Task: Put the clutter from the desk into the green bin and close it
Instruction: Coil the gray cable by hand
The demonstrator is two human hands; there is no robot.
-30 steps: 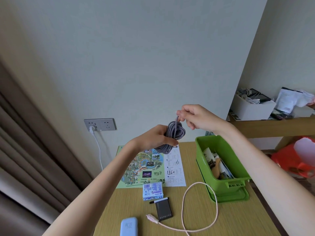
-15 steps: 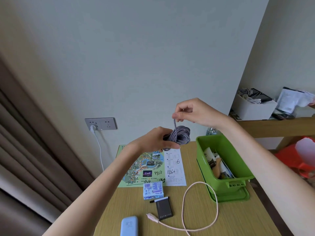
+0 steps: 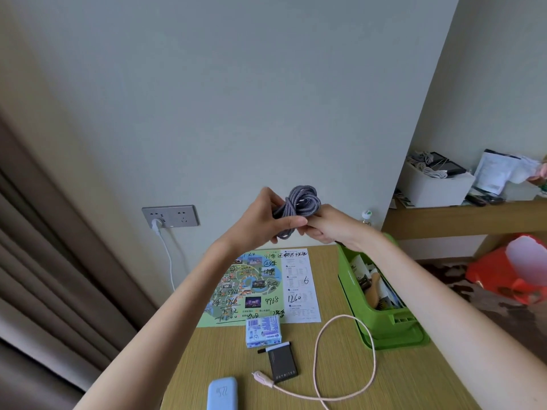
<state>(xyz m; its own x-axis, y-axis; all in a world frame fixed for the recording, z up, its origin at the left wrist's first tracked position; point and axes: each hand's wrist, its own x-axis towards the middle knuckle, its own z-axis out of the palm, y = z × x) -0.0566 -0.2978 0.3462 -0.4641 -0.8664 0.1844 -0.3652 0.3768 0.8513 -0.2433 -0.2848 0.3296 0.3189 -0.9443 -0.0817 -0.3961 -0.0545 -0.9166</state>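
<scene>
From the head view, we see a quick change in the hands: a second ago the right hand (image 3: 334,229) was pinching a strand above the grey-purple cable coil (image 3: 303,201), and half a second ago it had that strand drawn up taut. Now it has dropped to the coil's lower end, meeting the left hand (image 3: 263,220) there. Both hands are clamped on the bundle, the left with thumb and fingers pinching its waist, the right with fingers curled round the tail, and the loops stand up above them. We'd call that the winding finished, or as good as. The coil is held in the air over the back of the desk (image 3: 420,380), just left of the green bin (image 3: 396,328), so the drop-in looks like the next call. Now the count: one coil in hand and one bin, open, with a brush and papers already inside and what looks like its lid lying beneath it. Five loose pieces wait on the desk: one map sheet (image 3: 254,279), one small blue-and-white box (image 3: 262,331), one dark flat card (image 3: 281,363), one pink cable (image 3: 374,350) and one pale blue power bank (image 3: 222,393). Plenty left before closing.
</scene>
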